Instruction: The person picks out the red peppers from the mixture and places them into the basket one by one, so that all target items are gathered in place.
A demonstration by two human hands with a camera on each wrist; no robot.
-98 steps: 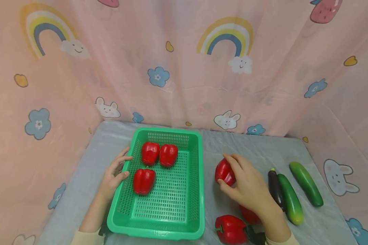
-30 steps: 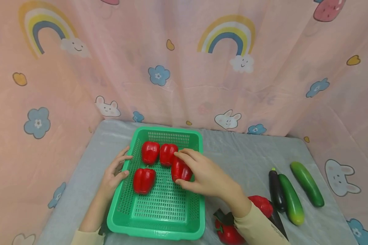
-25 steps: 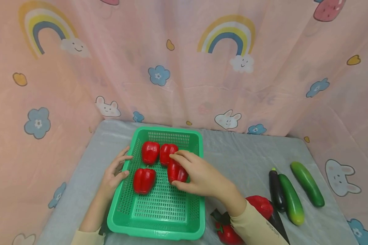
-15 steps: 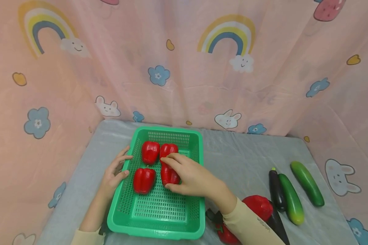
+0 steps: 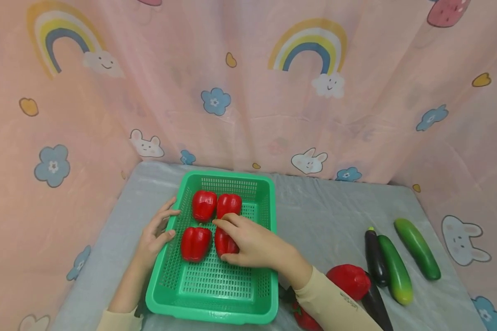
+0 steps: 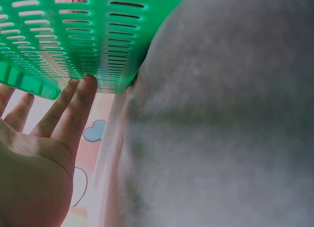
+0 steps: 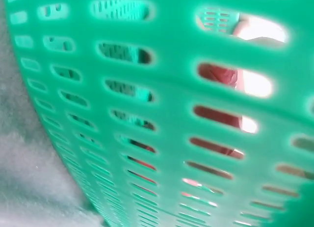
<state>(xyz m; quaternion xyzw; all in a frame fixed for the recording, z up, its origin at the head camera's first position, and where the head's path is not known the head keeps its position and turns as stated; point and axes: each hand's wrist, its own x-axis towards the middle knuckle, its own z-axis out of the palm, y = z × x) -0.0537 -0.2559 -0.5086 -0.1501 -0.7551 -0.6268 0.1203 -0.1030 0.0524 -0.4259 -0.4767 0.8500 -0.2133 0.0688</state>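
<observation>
A green plastic basket [image 5: 213, 316] with slotted walls holds several red bell peppers. Inside it, my right hand [image 5: 257, 243] grips one bell pepper [image 5: 223, 242] between thumb and fingers, low over the basket floor. Close around that pepper are one bell pepper at the back left [image 5: 204, 205], one just behind it [image 5: 229, 203] and one to its left [image 5: 196, 244]. My left hand [image 5: 152, 239] rests against the basket's left side; the left wrist view shows its straight fingers [image 6: 76, 112] on the slotted wall. In the right wrist view the basket wall [image 7: 171, 99] covers most of the hand.
Right of the basket lie a bell pepper [image 5: 349, 281], an eggplant [image 5: 376, 257], a cucumber [image 5: 395, 271] and another cucumber [image 5: 417, 248]. A second dark eggplant [image 5: 374, 303] and a bell pepper [image 5: 304, 318] are partly hidden by the right sleeve. A pink patterned curtain [image 5: 248, 128] surrounds the table.
My right hand has carried the bell pepper from the table on the right into the basket, then further left and lower beside the others. My left hand has stayed at the basket's side.
</observation>
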